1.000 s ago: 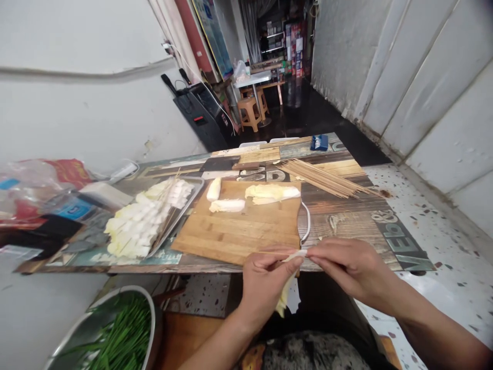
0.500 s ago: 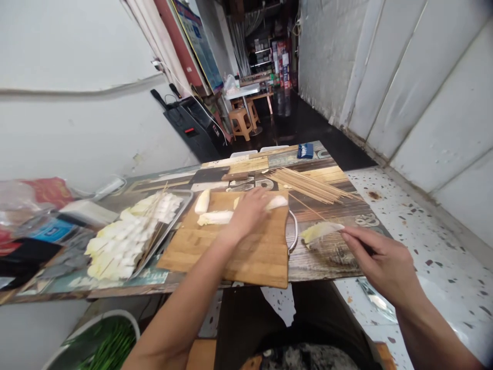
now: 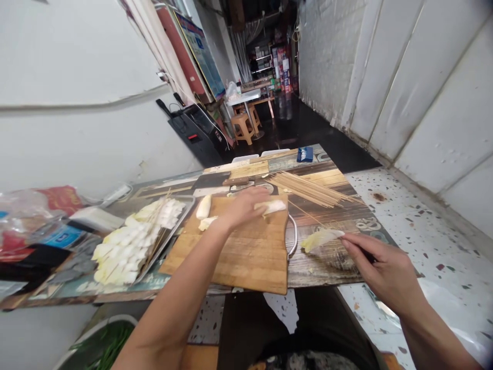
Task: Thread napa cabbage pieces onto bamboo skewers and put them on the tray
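from where i stand, the long wood-patterned table (image 3: pixel 252 168) takes up most of the space. past its far left side is a black case (image 3: pixel 198 131) with a red mark. low at the near left, partly cut off, is a round bowl (image 3: pixel 121 319) of green stalks (image 3: pixel 108 352). the wooden cutting board (image 3: pixel 234 262) lies at the table's near edge, and beside it, to the left, sits a metal tray (image 3: pixel 189 206) heaped with overlapping pale leaves (image 3: pixel 121 252).

the left hand (image 3: pixel 248 203) is over the far part of the board, back upward; its fingers are half hidden from me, so i can't tell how far they're curled or whether they've got hold of anything. the right hand (image 3: pixel 379 263) is out beyond the board's right side, thumb and forefinger pinched together on the white end of a single leaf (image 3: pixel 321 238), its yellow end towards the board.

a bundle of skewers (image 3: pixel 314 189) lies near the board's far right corner. a knife (image 3: pixel 233 182) rests past the far edge. the board bears pale cabbage-like pieces (image 3: pixel 204 206), one near its far left corner, one partly behind the left wrist, one by the fingers. a small blue box (image 3: pixel 305 154) sits at the table's far end. thinnest of all, a lone skewer (image 3: pixel 305 212) slants down to the leaf.
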Tool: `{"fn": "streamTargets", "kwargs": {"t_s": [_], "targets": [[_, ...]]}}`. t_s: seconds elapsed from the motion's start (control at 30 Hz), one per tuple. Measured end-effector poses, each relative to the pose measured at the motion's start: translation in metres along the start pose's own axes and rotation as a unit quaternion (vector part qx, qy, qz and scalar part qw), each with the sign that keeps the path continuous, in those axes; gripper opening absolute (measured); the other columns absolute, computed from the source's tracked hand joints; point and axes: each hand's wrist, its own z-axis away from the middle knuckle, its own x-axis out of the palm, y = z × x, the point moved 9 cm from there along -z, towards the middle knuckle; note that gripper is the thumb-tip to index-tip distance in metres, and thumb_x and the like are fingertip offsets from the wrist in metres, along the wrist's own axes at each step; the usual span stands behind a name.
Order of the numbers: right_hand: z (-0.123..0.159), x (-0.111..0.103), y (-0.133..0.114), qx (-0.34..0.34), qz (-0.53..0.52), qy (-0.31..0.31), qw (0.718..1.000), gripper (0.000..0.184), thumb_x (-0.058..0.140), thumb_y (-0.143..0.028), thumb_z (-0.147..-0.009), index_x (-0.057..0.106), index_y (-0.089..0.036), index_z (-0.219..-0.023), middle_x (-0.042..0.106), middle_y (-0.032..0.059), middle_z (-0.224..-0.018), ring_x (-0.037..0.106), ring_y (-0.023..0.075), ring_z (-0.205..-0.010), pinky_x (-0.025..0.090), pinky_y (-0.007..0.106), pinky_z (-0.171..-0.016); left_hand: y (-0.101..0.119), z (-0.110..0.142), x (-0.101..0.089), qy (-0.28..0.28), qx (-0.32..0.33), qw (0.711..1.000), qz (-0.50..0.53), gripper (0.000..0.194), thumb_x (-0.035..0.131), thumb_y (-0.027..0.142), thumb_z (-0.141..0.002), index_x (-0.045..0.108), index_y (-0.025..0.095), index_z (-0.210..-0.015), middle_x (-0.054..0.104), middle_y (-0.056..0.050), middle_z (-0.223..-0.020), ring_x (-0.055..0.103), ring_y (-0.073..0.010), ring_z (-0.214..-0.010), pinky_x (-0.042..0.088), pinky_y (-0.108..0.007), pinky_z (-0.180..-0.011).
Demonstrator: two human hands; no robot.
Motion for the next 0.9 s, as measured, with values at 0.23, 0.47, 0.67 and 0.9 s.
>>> {"fn": "streamTargets", "kwargs": {"t_s": [0.23,0.47,0.67,0.9], "targets": [[0.001,-0.006,-0.001,-0.003,0.011,0.009,1.000,0.016,0.058,-0.021,-0.089,0.070,-0.019,-0.099,0.074,0.0050,-0.090,0.071,0.0185,-0.077,0.058,0.029,-0.069,-0.001,-0.014,0.018,-0.036,-0.027,0.996,-0.075,0.026,0.051,0.028,-0.091,0.074,0.017,-0.087,0.070,-0.012,-0.096,0.061,-0.0238,-0.094,0.043,-0.035,-0.088],[0.003,-0.009,0.000,0.006,0.005,0.013,1.000,0.017,0.058,-0.022,-0.089,0.070,-0.019,-0.100,0.074,0.0044,-0.091,0.071,0.0175,-0.077,0.058,0.027,-0.069,-0.010,-0.017,0.018,-0.065,-0.077,0.990,-0.096,0.019,0.069,0.026,-0.077,0.071,0.017,-0.094,0.067,-0.009,-0.098,0.061,-0.0245,-0.096,0.044,-0.033,-0.087],[0.003,-0.008,-0.002,0.007,0.003,0.009,1.000,0.017,0.057,-0.022,-0.089,0.071,-0.020,-0.099,0.074,0.0042,-0.092,0.071,0.0183,-0.079,0.058,0.028,-0.073,-0.008,-0.014,0.017,-0.078,-0.081,0.990,-0.087,0.026,0.072,0.022,-0.073,0.068,0.018,-0.099,0.066,-0.010,-0.109,0.056,-0.0281,-0.109,0.040,-0.037,-0.096],[0.005,-0.009,-0.005,-0.009,0.016,0.013,1.000,0.016,0.056,-0.022,-0.089,0.070,-0.018,-0.097,0.074,0.0047,-0.089,0.071,0.0176,-0.077,0.058,0.027,-0.071,-0.025,-0.019,0.019,-0.053,-0.111,0.991,-0.047,0.035,0.072,0.027,-0.073,0.066,0.019,-0.107,0.070,-0.007,-0.101,0.063,-0.0250,-0.092,0.044,-0.032,-0.081]]}}
